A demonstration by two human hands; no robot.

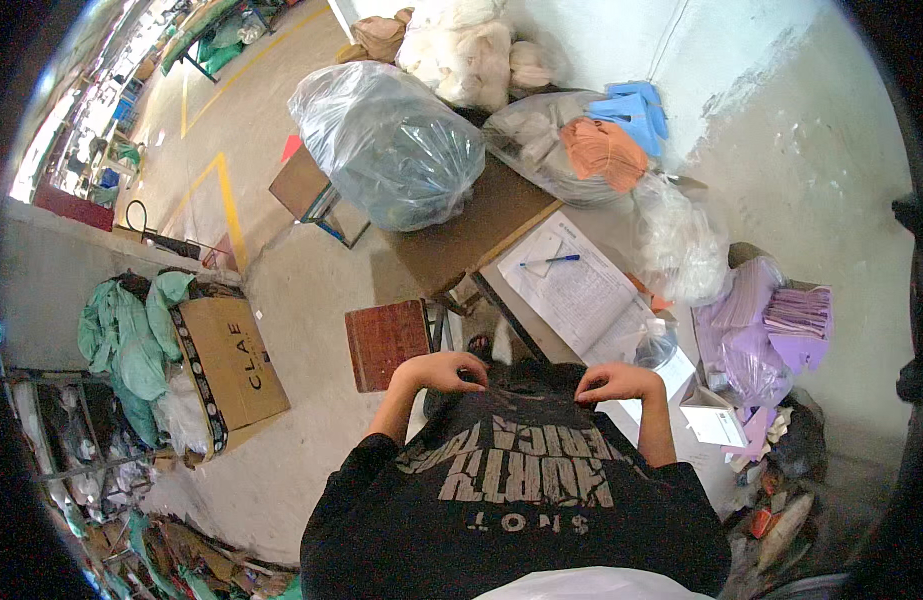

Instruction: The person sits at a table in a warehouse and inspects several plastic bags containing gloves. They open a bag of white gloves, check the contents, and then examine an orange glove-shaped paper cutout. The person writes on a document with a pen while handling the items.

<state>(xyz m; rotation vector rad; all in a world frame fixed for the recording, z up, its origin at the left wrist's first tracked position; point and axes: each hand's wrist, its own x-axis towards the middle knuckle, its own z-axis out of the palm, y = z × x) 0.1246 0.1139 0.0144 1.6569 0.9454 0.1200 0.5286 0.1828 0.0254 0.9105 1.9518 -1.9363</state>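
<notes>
A black T-shirt (526,470) with faded pale lettering, worn on my own body, stretches out in front of me. My left hand (443,373) is closed in a pinch at the shirt's far left edge. At its far right edge my right hand (619,383) pinches the cloth in the same way. Between the two hands the dark fabric hangs wrinkled, and the fingertips are partly lost against it. Just beyond my right hand, an open notebook (566,290) with a blue pen (549,261) on it lies on a table.
A brown stool (386,345) stands beyond my left hand. Big clear plastic bags (386,145) sit at the far side, with orange pieces (603,153) and blue pieces (631,115). Purple bundles (746,320) lie right. A cardboard box (236,370) stands left.
</notes>
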